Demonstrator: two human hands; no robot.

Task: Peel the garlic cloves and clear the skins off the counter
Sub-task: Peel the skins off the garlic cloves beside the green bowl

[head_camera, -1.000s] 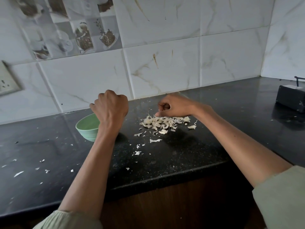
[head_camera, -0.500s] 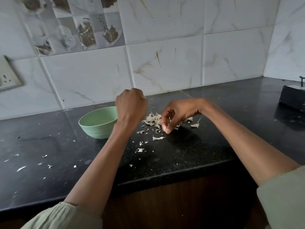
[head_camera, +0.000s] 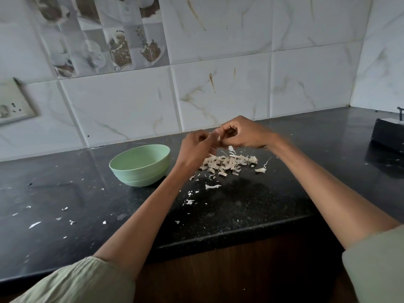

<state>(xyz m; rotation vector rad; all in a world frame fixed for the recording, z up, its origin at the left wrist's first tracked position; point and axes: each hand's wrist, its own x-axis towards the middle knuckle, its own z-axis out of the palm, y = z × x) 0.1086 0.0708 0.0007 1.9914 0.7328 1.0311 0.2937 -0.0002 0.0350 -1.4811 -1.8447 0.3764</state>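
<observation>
My left hand (head_camera: 196, 147) and my right hand (head_camera: 242, 134) meet above the black counter (head_camera: 251, 206), fingers curled around a small pale garlic clove (head_camera: 218, 137) that shows between the fingertips. A strip of skin (head_camera: 231, 149) hangs under my right hand. Directly below lies a heap of garlic skins (head_camera: 227, 164), with smaller flakes (head_camera: 212, 186) scattered toward the front edge. A pale green bowl (head_camera: 140, 164) stands to the left of my left wrist; its inside is mostly hidden from this angle.
More white flakes (head_camera: 35, 224) dot the counter at the far left. A black box-like object (head_camera: 388, 135) sits at the right edge near the corner. A wall socket (head_camera: 13, 106) is on the tiled backsplash at left. The counter's front edge (head_camera: 240, 236) runs below my forearms.
My left hand moved right from the bowl to join my right hand. My right hand rose from the skin heap, and both now hold a clove above it.
</observation>
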